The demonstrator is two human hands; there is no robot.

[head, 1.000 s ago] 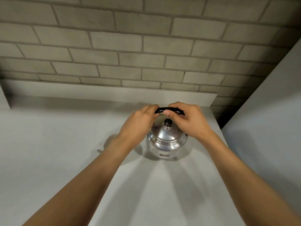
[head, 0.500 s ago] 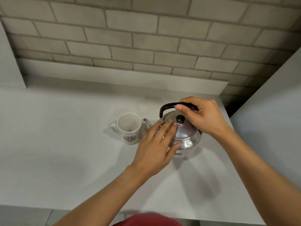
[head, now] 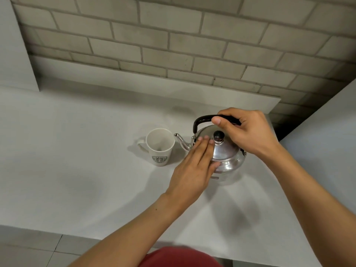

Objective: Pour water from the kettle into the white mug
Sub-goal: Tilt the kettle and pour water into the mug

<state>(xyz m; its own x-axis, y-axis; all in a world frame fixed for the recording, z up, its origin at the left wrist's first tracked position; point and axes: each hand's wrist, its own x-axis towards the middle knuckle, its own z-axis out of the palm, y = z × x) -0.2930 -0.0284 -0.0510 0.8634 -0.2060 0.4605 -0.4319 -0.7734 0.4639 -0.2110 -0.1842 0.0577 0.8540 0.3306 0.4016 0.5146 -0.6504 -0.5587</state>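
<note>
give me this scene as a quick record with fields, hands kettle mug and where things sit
surface: pale counter against a brick wall
kettle: steel kettle, upright on the counter, lid on
kettle handle: black handle, raised over the lid
spout: spout points left toward the mug, tip close to its rim
mug: white mug, upright, left of the kettle, handle on its far-left side, looks empty
right hand: right hand closed around the black handle
left hand: left hand flat, fingers resting on the lid
pouring: not yet begun
</note>
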